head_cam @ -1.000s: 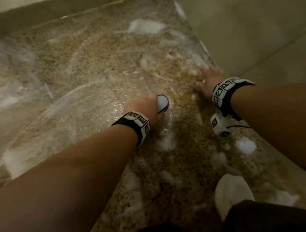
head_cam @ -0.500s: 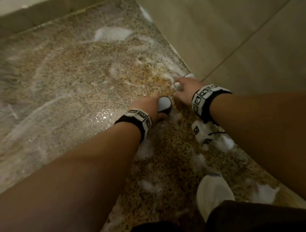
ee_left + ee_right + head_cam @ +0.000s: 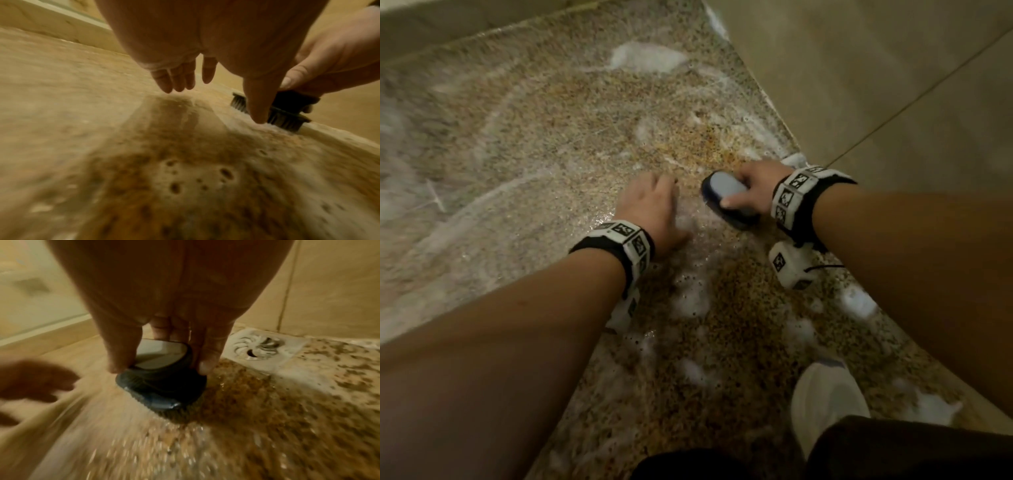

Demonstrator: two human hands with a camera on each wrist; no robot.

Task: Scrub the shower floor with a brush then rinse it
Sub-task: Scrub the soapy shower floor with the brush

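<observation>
While in right hand (image 3: 758,180), brush (image 3: 727,192) on floor (image 3: 544,130).

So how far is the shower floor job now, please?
Done: white soap foam and curved scrub streaks already cover much of the speckled stone shower floor. In hand: the right hand holds the dark blue scrub brush with pale top, bristles on the floor beside the square metal drain; the left hand is open. Left: rinsing, since foam remains.

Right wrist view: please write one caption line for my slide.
Right hand grips a dark scrub brush on the wet speckled shower floor, beside the drain.
</observation>
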